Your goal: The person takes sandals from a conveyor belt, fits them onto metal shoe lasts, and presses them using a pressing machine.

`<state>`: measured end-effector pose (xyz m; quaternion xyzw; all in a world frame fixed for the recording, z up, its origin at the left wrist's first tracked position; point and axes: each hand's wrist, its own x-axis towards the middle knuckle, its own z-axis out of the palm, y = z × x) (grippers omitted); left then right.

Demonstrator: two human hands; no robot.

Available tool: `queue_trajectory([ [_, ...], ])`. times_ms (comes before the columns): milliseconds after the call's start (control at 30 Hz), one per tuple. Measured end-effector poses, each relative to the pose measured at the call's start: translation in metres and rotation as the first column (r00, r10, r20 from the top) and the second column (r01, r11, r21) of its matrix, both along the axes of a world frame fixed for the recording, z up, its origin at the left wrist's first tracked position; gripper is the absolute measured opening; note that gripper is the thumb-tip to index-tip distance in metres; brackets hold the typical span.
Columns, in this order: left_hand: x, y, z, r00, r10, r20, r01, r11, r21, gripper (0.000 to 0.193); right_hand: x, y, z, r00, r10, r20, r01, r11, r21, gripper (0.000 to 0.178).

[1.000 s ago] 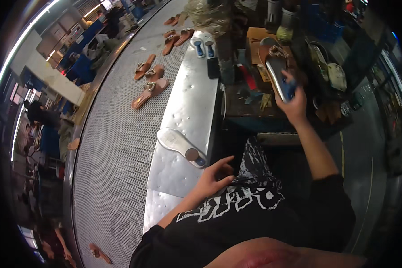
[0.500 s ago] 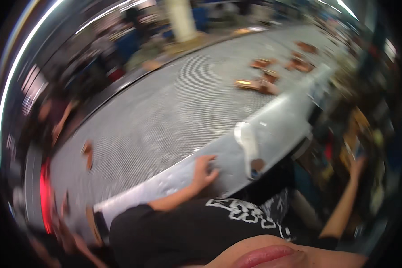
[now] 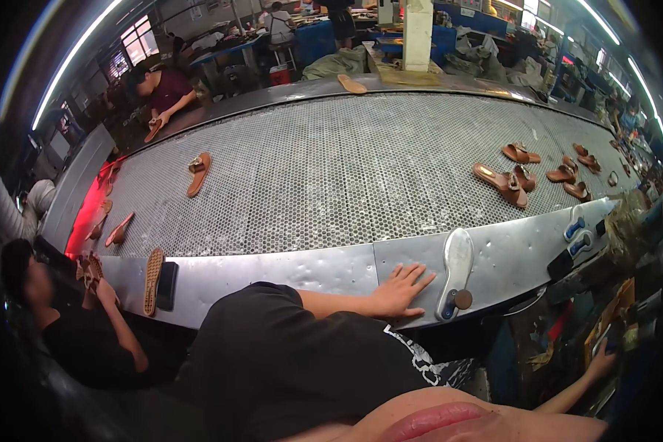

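My left hand lies palm down with spread fingers on the metal ledge along the conveyor's near side. Just right of it is a pale sole-shaped plate with a round brown knob at its near end. Far to the right, my right hand reaches low among cluttered gear, fingers curled around a greyish piece too small and dim to name. Brown sandals lie on the perforated conveyor: a cluster at right and a single sandal at left.
Smaller sole-shaped plates rest at the ledge's right end. An upturned sandal stands by a black block at left. Co-workers handle sandals at near left and far left. A red-lit opening ends the conveyor.
The view has turned and steadied, so the ledge now runs nearly level. My left hand stays on the ledge, closer to the sole-shaped plate. My right hand appears lower at the right.
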<state>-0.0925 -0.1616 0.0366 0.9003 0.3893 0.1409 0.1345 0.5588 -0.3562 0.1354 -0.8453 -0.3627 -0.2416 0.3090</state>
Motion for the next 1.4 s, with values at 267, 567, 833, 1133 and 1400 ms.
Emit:
queue_trajectory([
  [267, -0.009, -0.007, -0.003, 1.0, -0.006, 0.0, 0.006, 0.999, 0.034, 0.086, -0.012, -0.004, 0.014, 0.98, -0.087, -0.181, 0.071, 0.993, -0.095, 0.057],
  [567, -0.024, -0.002, -0.005, 0.942, -0.089, 0.323, 0.096, 0.995, -0.006, 0.068, -0.134, 0.013, 0.001, 0.931, -0.3, 0.209, 0.315, 0.948, -0.046, 0.074],
  [833, -0.002, -0.051, 0.084, 0.47, 0.131, 0.873, 0.738, 0.483, -0.471, 0.052, -0.405, 0.045, -0.03, 0.747, 0.65, -0.141, -0.388, 0.598, 0.702, 0.054],
  [1133, -0.036, 0.025, 0.108, 0.098, 0.753, 0.651, 0.58, 0.489, -0.652, 0.05, -0.503, 0.042, -0.007, 0.012, 0.944, -0.33, -0.887, 0.163, 0.432, 0.053],
  [1400, -0.123, 0.17, 0.059, -0.4, 0.657, 0.639, 0.2, 0.743, -0.639, 0.053, -0.465, -0.015, -0.01, 0.117, 0.807, -0.58, -0.652, 0.502, 0.568, 0.046],
])
